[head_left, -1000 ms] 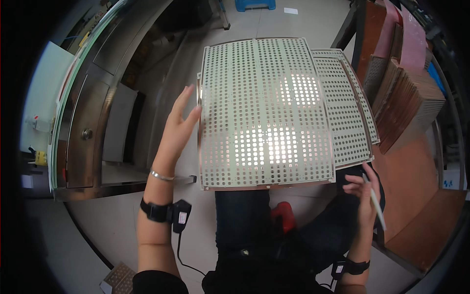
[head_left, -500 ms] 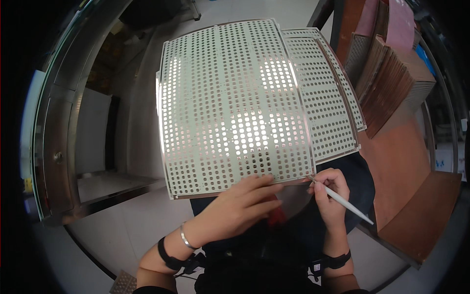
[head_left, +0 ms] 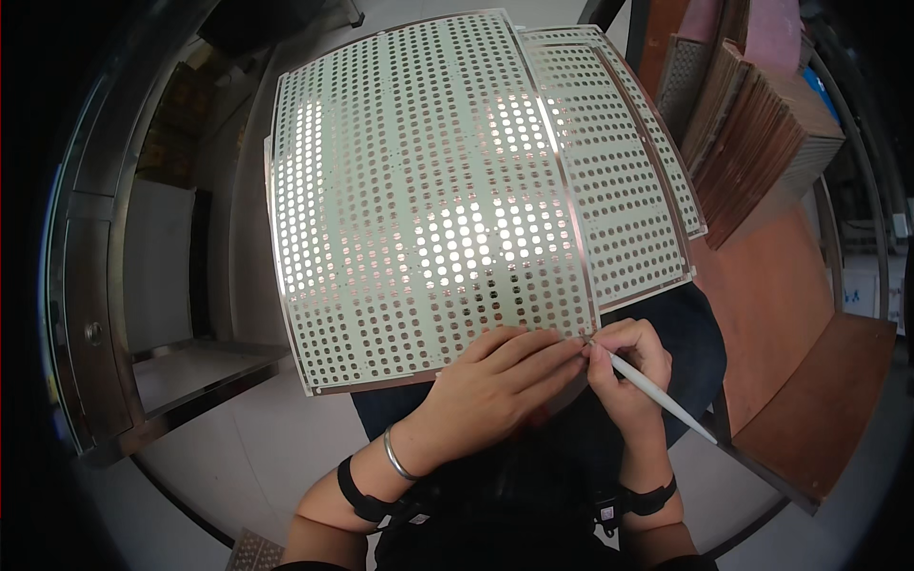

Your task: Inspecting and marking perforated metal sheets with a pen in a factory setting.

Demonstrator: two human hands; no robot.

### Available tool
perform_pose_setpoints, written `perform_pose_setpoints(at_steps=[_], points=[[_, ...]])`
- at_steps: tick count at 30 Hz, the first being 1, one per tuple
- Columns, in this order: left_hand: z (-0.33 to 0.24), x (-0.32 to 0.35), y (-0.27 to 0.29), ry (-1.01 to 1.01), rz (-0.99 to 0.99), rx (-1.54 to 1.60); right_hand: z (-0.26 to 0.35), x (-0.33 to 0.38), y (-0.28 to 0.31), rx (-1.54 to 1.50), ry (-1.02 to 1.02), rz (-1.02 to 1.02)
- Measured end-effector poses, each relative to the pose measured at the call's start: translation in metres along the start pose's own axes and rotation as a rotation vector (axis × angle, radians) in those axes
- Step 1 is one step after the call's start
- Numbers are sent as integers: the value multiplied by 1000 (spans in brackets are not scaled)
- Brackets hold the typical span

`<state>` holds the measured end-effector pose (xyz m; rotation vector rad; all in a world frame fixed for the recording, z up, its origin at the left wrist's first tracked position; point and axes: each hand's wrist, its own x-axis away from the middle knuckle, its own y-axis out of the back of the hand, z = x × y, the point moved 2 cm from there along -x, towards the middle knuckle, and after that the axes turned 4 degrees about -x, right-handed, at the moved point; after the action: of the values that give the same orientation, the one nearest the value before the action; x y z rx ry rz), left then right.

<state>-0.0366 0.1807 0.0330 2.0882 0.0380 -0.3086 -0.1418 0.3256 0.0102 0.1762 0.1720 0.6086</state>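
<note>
A large pale green circuit-board panel (head_left: pixel 419 171), dotted with rows of small metallic pads, lies tilted in front of me. My left hand (head_left: pixel 500 381) is laid along its near edge, fingers stretched out toward the lower right corner. At that corner my right hand (head_left: pixel 628 366) pinches a slim white tool (head_left: pixel 666 398) with a tapered handle, like a pen or fine brush. Its working end points at the panel's corner, but my fingers and its small size keep me from telling its kind. The fingertips of both hands nearly meet there.
A second dotted panel (head_left: pixel 628 181) sticks out from under the first on the right. Beyond it, brown boards (head_left: pixel 747 133) stand stacked on a brown surface (head_left: pixel 762 314). At the left is a metal frame (head_left: pixel 95 333). My dark-clothed legs (head_left: pixel 700 352) are beneath the panels.
My left hand has moved right along the near edge, up to the right hand. In the view, the panels have shifted left and slightly up. The right hand keeps its pinch on the white tool.
</note>
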Motion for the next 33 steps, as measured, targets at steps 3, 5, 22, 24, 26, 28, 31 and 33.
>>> perform_pose_setpoints(at_steps=[3, 5, 22, 24, 26, 28, 31, 33], points=[[0, 1, 0, -2, -11, -7, 1, 0, -1, 17, 4, -2], [0, 1, 1, -3, -18, -7, 3, 1, -1, 22, 2, -3], [2, 7, -7, -30, -88, -151, 8, 0, -4, 94, 15, -47], [2, 7, -7, -31, -94, -154, 6, 0, -3, 47, -18, -53], [3, 7, -6, -32, -86, -149, 4, 0, -2, -1, -50, -59], [3, 8, -6, -31, -78, -142, 2, 2, -1, 14, -55, -23], [2, 7, -5, -27, -67, -137, 4, 1, -1, 9, -64, -18], [2, 7, -5, -27, -69, -134, 3, 1, -2, 4, -57, -22]])
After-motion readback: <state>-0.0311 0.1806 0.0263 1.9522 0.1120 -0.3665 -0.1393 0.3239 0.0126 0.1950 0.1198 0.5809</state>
